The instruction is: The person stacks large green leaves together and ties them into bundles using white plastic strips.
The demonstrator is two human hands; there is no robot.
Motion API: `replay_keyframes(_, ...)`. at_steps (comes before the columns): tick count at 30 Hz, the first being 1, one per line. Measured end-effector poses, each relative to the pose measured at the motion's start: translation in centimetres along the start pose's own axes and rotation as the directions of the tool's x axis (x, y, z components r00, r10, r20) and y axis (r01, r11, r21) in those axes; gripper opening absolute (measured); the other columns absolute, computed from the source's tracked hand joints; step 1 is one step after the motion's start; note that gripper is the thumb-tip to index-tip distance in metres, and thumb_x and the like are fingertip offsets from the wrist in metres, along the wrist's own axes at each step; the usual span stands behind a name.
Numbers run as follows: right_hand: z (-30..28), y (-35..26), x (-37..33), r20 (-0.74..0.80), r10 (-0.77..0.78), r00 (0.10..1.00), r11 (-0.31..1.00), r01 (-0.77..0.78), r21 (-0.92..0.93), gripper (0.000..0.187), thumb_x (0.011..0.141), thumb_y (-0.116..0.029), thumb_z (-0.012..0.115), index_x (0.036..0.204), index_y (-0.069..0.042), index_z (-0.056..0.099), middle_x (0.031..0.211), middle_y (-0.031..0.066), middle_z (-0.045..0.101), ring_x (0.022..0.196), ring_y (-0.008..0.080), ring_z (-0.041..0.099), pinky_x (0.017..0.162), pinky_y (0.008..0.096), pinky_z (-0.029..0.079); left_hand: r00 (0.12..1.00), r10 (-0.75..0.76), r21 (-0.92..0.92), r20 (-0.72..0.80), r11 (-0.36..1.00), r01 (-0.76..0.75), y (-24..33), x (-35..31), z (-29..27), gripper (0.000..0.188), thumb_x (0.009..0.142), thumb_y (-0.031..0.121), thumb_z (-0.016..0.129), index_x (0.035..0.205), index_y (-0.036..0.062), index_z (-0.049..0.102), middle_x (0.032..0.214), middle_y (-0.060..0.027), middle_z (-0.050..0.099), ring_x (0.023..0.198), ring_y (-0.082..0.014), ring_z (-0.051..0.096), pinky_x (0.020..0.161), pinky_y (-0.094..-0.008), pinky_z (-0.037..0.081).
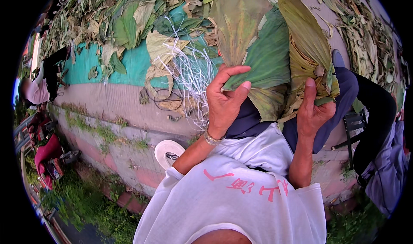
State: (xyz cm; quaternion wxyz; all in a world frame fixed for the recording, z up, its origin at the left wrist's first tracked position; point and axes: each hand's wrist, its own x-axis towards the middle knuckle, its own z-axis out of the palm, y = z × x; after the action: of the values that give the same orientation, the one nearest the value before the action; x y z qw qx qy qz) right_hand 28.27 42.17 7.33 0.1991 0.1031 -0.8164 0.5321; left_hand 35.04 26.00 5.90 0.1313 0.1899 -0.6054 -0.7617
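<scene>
Olive-yellow and creased, the folded leaf (pixel 306 41) stands up from my right hand (pixel 316 104), its long axis running away from me and a little to the left. My right thumb lies along its near end with the fingers curled beneath, clamped on it; a cut stalk stub (pixel 318 71) shows just beyond the thumb tip.

My left hand (pixel 226 95) is closed too, thumb and forefinger pinching the near left corner of the green leaf (pixel 273 50). From that pinch, the green leaf slants away and to the right, reaching the folded leaf's left side, so both leaves lie between my two hands, above my lap. The right hand is nearer the stub. Behind the green leaf rises a broad brownish leaf (pixel 236 20), partly covered by it.

Just left of my left hand, a tangle of white strips (pixel 195 78) spills over the near edge of the teal sheet (pixel 81 69), with a dark wire loop (pixel 161 101) beside it. Loose leaves (pixel 129 22) heap along the sheet's far edge. To my right, my bent knee (pixel 349 87) and a black stool (pixel 355 125) crowd that elbow's side; a neighbour's black-clad leg (pixel 380 104) stands just past them.
</scene>
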Motion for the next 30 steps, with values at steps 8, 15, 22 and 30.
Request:
replay_keyframes(8, 0.6, -1.2, -0.1, 0.196, -0.003, 0.981, 0.997, 0.018, -0.074, 0.012, 0.076, -0.001, 0.063, 0.086, 0.005, 0.058, 0.077, 0.0135, 0.062, 0.061, 0.0237, 0.059, 0.057, 0.0268, 0.044, 0.998, 0.063, 0.065, 0.017, 0.996, -0.064, 0.3, 0.0, 0.4, 0.025, 0.076, 0.002, 0.060, 0.101, -0.0019, 0.058, 0.095, -0.0020, 0.054, 0.082, -0.0064, 0.050, 0.073, -0.0183, 0.039)
replay_keyframes(15, 2.6, -0.9, -0.8, 0.347, -0.238, 0.907, 0.951, 0.290, -0.104, 0.036, 0.058, 0.000, 0.067, 0.091, 0.004, 0.056, 0.092, 0.0155, 0.060, 0.080, 0.0313, 0.059, 0.068, 0.0358, 0.048, 0.999, -0.013, -0.045, -0.030, 0.999, 0.012, 0.6, -0.5, 0.8, 0.023, 0.077, 0.004, 0.063, 0.099, -0.0018, 0.057, 0.093, -0.0027, 0.056, 0.082, -0.0061, 0.051, 0.073, -0.0180, 0.039)
replay_keyframes(22, 2.8, -0.9, -1.1, 0.384, -0.214, 0.898, 0.961, 0.263, -0.080, 0.043, 0.052, 0.000, 0.067, 0.094, 0.001, 0.057, 0.097, 0.0154, 0.058, 0.083, 0.0317, 0.057, 0.070, 0.0365, 0.047, 0.993, 0.010, -0.196, -0.115, 0.980, -0.032, 0.1, -0.3, 1.0, 0.022, 0.078, 0.012, 0.068, 0.091, -0.0036, 0.058, 0.084, -0.0015, 0.057, 0.076, -0.0059, 0.051, 0.065, -0.0180, 0.041)
replay_keyframes(30, 3.2, -1.5, -1.2, 0.400, -0.170, 0.901, 0.952, 0.254, -0.168, 0.049, 0.053, -0.001, 0.068, 0.100, -0.001, 0.055, 0.098, 0.0129, 0.056, 0.085, 0.0308, 0.056, 0.069, 0.0365, 0.047, 0.990, 0.045, -0.064, -0.132, 0.996, -0.054, -0.6, 0.2, 1.1, 0.016, 0.077, 0.006, 0.067, 0.088, -0.0038, 0.061, 0.084, -0.0045, 0.060, 0.075, -0.0081, 0.053, 0.066, -0.0192, 0.042)
